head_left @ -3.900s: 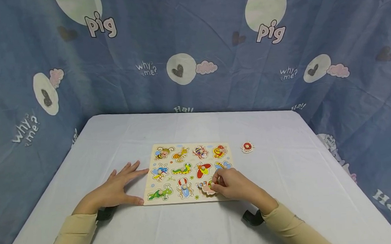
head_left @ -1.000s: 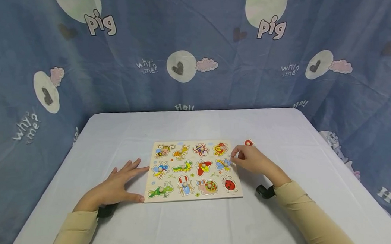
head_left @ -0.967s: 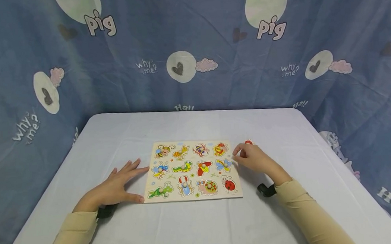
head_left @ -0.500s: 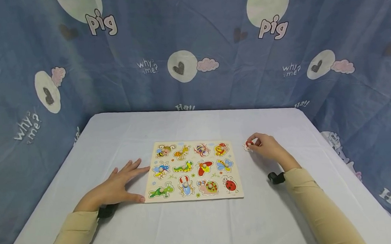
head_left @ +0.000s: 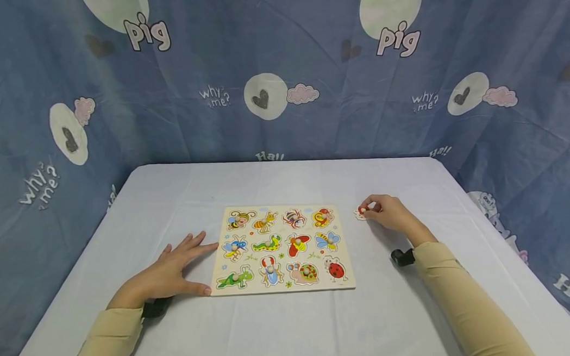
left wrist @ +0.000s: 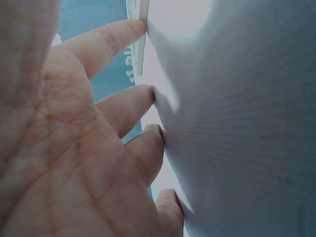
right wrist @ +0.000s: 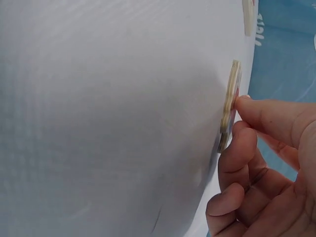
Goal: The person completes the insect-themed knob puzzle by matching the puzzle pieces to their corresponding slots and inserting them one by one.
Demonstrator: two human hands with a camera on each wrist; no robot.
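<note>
My right hand (head_left: 390, 213) pinches a small wooden puzzle piece with red on it (head_left: 359, 213) between thumb and fingertip, just right of the puzzle board. In the right wrist view the piece (right wrist: 231, 96) shows its pale edge close over the white cloth, and its face is mostly hidden. Fingers spread, my left hand (head_left: 165, 272) rests on the table, with index fingertip and thumb tip at the left edge of the wooden insect puzzle board (head_left: 258, 289). Knobbed insect pieces, such as the snail (head_left: 303, 273), fill the board; the ladybug picture (head_left: 336, 269) at bottom right shows no knob.
A white cloth (head_left: 294, 330) covers the table. Blue printed fabric (head_left: 335, 126) hangs behind and along both sides. Black wrist mounts, such as the right one (head_left: 402, 257), sit under the wrists.
My right hand has let go of the snail piece, which now lies in the board. It has moved right and away to the red piece and pinched it. The left hand stays in place.
</note>
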